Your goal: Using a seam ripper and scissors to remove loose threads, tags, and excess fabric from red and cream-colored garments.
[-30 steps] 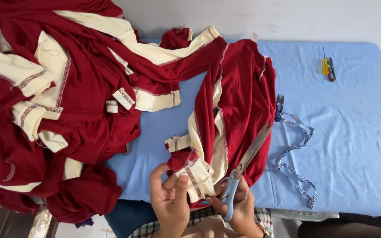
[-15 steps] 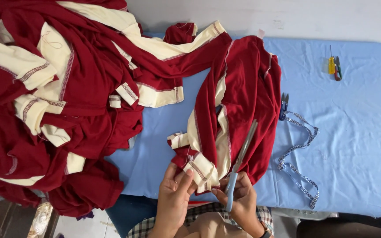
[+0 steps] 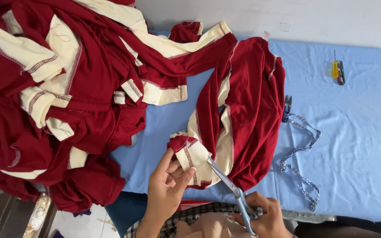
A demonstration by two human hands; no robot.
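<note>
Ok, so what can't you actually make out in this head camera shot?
- Head view: the scissors handles are hidden inside the right hand.
- Blade tips sit against the cream cuff, so any thread there is too fine to see.
- The left hand covers the cuff's lower edge.
- The garment pile is cut off by the left and top edges.

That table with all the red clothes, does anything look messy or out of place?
The pile of red and cream garments spills over the blue table's left edge. A patterned ribbon lies loosely tangled by the garment being trimmed with scissors. Nothing looks torn or spilled.
</note>
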